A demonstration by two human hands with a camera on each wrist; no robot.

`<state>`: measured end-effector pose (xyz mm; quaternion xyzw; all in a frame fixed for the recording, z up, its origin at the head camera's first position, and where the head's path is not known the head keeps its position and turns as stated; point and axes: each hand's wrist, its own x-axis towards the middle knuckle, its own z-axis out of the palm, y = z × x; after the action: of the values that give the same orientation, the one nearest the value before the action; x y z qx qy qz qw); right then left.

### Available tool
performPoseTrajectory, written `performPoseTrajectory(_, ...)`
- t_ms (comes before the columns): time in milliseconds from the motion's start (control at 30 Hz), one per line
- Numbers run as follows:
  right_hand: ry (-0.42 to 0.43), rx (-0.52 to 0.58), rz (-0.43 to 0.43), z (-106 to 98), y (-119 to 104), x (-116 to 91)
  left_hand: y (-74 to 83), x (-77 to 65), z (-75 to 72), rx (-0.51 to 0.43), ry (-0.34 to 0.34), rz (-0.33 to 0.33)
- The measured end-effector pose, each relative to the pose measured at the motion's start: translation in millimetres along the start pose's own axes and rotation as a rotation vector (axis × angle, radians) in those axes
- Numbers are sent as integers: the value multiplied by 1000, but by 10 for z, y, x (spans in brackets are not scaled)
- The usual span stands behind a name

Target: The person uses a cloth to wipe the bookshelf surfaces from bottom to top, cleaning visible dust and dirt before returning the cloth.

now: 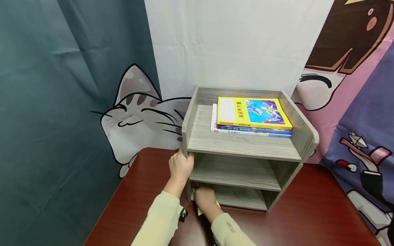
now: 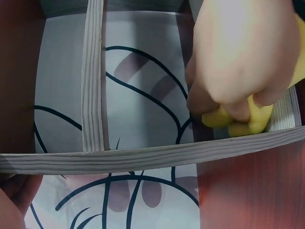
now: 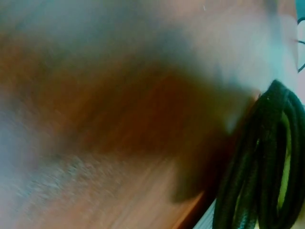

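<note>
A grey wood-grain shelf unit (image 1: 243, 145) with three levels stands on the table. My left hand (image 1: 181, 165) grips the front edge of its left side panel, just under the top level. In the left wrist view, only part of that hand shows at the lower left, against the panel edge. Reaching into the bottom level at its left end, my right hand (image 1: 205, 197) pinches a bunched yellow cloth (image 2: 257, 117) against the inside by the side panel. The right wrist view is mostly blurred, with a looped black strap (image 3: 257, 167) at its right.
Several books lie stacked on the top level, a yellow one (image 1: 255, 112) uppermost. The reddish-brown table (image 1: 320, 212) extends on both sides of the unit. Behind hang printed curtains (image 1: 246, 44), one with a cartoon cat (image 1: 135, 116).
</note>
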<state>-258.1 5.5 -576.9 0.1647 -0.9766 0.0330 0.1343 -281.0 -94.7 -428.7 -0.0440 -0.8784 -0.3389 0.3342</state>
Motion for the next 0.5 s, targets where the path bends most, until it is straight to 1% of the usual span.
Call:
performPoseTrajectory(167,57,-78,-65,-38,-51,-99,-1,24,-6,5,3,11)
performPoseTrajectory(233,76,-106,-105,-53,-61,-165,-3,21,-5,8,2,14)
performPoseTrajectory(367,124,-127,-167,-70,-56,-266,5,4,-7,11,-1,7)
performPoseTrajectory(467,152,-109,-154,-73,-45,-253,20,-6,-16,7,-5,1)
performPoseTrajectory(500,140,-91,-135,-76,-45,-223,21,-5,-20,7,-3,-1)
